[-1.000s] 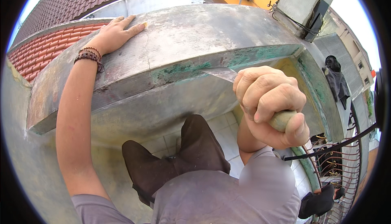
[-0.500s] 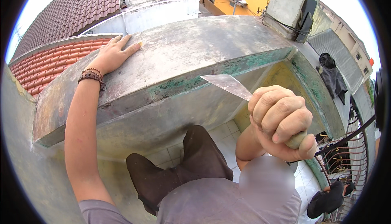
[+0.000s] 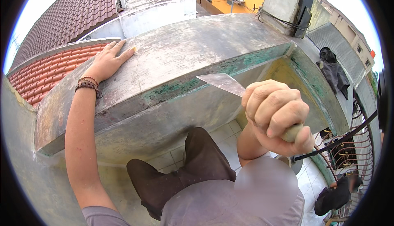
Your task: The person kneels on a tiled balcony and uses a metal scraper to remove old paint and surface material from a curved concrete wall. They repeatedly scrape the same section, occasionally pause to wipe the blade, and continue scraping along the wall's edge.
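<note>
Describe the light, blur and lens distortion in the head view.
Head view: soft, even daylight from an overcast sky, with no hard shadows; the sky at the upper corners is blown out white. The fisheye bends the concrete wall and tiled roof toward the dark round rim. The right hand gripping the scraper looms large, and the left hand lies flat and sharp. A smooth blurred patch covers the lower middle.

I wear a grey short-sleeved shirt (image 3: pixel 230 201); its sleeves end high on my upper arms, so both forearms are bare. Just below the shirt's hem, my trousers (image 3: pixel 184 172) are dark brown. Far from the shirt, at the wrist of my left hand (image 3: pixel 107 61), sit dark beaded bracelets (image 3: pixel 87 84)
</note>
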A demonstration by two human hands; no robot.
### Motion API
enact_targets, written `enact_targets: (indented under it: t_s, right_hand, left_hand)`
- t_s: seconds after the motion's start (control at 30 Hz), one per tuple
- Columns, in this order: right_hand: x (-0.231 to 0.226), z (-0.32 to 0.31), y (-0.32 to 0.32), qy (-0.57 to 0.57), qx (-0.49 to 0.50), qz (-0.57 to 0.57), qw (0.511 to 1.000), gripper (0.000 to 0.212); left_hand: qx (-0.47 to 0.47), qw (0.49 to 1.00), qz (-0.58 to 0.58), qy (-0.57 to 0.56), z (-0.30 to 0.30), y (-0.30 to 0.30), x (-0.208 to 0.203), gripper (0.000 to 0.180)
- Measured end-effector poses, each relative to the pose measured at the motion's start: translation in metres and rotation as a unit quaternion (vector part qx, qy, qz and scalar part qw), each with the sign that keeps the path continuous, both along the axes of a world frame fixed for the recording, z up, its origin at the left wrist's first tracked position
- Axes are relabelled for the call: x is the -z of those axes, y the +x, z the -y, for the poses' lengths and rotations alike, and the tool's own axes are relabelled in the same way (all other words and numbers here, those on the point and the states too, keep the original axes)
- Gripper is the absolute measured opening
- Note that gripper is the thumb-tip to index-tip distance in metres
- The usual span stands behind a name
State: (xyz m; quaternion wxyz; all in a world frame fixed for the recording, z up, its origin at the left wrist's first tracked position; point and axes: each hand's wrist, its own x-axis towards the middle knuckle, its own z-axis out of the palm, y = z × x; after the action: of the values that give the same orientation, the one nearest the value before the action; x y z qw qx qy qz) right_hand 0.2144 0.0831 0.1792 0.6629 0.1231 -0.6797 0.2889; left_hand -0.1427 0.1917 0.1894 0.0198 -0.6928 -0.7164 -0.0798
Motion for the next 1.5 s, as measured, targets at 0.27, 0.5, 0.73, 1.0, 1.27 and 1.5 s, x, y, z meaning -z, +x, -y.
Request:
enact_targets:
  t_s: [0.27,0.5,0.73,1.0,1.27,1.5]
  right_hand:
    - [0.007,0.002,-0.013,-0.058,0.025,0.033,0.997,0.053]
    - [0.006,-0.004,-0.011,-0.04,0.018,0.037,0.998,0.048]
    - [0.003,-0.006,-0.009,0.002,0.02,0.047,0.999,0.046]
    - [0.001,-0.001,0.002,-0.013,-0.003,-0.011,1.0,0.054]
    - [-0.004,0.009,0.007,0.031,0.009,0.022,0.999,0.045]
    - [0.001,0.008,-0.004,-0.005,0.024,0.039,0.999,0.058]
  left_hand:
    - [-0.009,1.0,0.005,0.001,0.002,0.002,0.0,0.084]
    - [0.002,1.0,0.01,0.002,0.001,0.002,0.0,0.084]
    - [-0.008,1.0,0.004,0.008,-0.001,0.003,0.003,0.087]
    - [0.003,1.0,0.003,0.015,-0.005,-0.006,0.006,0.086]
    - [0.006,1.0,-0.004,0.016,-0.002,-0.003,0.006,0.084]
    - [-0.005,1.0,-0.017,-0.005,-0.002,-0.001,0.003,0.08]
